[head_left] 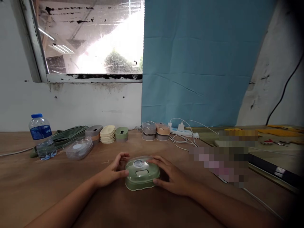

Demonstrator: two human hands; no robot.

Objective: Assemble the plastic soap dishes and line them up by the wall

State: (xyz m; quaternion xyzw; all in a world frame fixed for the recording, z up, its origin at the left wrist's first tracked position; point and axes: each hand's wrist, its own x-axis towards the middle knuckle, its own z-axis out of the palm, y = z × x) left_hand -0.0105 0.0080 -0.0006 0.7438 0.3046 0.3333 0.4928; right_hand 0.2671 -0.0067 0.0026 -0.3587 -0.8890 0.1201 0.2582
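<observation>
The box (141,183), under a clear cover (149,169), is on the table (123,209), between the right hand (172,176) and the left hand (115,169). The right hand holds its side with fingers and thumb; the left hand is curved, thumb at its edge, and I cannot tell if it grips.

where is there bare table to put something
Bare: the brown tabletop left of the left hand, in front of the clear blue-capped plastic bottle; also a strip between the green oval box and the grey oval box behind. Crowded: the back edge, with stacked cream oval trays and a white power strip.
</observation>
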